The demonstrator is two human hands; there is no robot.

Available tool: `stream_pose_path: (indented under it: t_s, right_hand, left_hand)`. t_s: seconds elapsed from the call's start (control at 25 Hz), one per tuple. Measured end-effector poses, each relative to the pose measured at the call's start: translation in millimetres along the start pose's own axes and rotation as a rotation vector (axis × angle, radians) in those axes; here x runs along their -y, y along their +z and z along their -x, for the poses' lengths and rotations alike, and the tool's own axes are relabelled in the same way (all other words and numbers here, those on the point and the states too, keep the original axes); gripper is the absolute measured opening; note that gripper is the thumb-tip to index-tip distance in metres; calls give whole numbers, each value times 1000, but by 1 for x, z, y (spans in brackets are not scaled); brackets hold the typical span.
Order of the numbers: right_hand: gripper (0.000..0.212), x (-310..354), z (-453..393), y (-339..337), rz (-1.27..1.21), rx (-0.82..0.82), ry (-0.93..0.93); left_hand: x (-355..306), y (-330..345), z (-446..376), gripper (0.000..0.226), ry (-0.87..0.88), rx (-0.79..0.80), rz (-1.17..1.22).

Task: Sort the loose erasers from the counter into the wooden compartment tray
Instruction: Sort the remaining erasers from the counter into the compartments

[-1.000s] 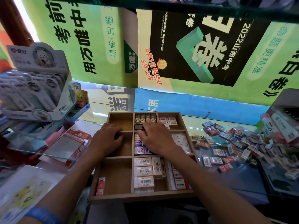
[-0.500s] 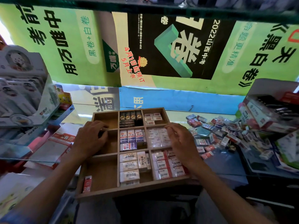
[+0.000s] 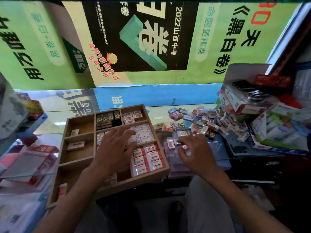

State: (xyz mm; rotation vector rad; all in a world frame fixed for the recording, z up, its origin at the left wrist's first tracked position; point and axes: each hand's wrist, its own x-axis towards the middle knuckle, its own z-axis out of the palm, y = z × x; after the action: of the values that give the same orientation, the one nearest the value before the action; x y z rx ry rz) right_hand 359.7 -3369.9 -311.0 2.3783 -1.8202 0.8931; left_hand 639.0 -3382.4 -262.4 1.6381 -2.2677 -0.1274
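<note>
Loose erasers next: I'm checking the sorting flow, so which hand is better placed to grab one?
Right hand: it hovers at the erasers on the counter. The left hand is spread over the tray.

In front of me runs a glass counter (image 3: pixel 217 148). On it sits the wooden compartment tray (image 3: pixel 107 185), its near edge over the counter's rim, and just to its right lies a heap of loose erasers (image 3: pixel 208 121), with stationery boxes (image 3: pixel 279 132) beyond.
</note>
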Motion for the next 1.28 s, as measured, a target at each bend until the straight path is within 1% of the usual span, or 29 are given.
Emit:
stream_pose_path:
  t_s: [0.08,0.12,0.2,0.28,0.32,0.4,0.48,0.52,0.6,0.76,1.0,1.12,1.2,1.28]
  right_hand:
    - [32,10,-9,6,118,60,15]
    - [33,16,-14,8,194,97,37]
    - [31,30,-22,9,309,155,74]
    - [24,39,-29,9,316,148,82]
    - [18,41,-31,7,260,136,95]
    - [7,39,-42,2,53,100,164]
    - [6,38,-63,-2,-150,43,186]
    - [7,40,-78,-3,-233,30,163]
    - [6,48,-111,2,-295,82,84]
    - [12,72,-170,28,-175,316,-46]
    - [11,89,-218,46,175,633,-212]
    - [17,91,-221,51,267,689,-259]
    - [15,90,-220,57,341,648,-336]
    - [8,86,-219,60,364,624,-382]
  left_hand:
    - [5,6,-1,55,-28,45,-38]
    - [9,8,-1,57,-37,65,-51]
    - [17,11,2,59,-25,99,-81]
    - [21,11,3,59,-8,109,-90]
    - [22,10,3,59,-7,98,-77]
    - [24,8,0,59,-13,56,-56]
    - [32,6,-6,58,-40,10,-56]
    - [36,5,-9,60,-67,8,-57]
    - [43,6,-13,67,-108,34,-59]
    - [45,9,-15,77,-112,48,-70]
    - [46,10,-12,77,-133,38,-65]
    - [47,12,-12,72,-131,7,-58]
    - [47,14,-12,70,-129,3,-58]
    - [48,15,-12,69,-127,-2,-59]
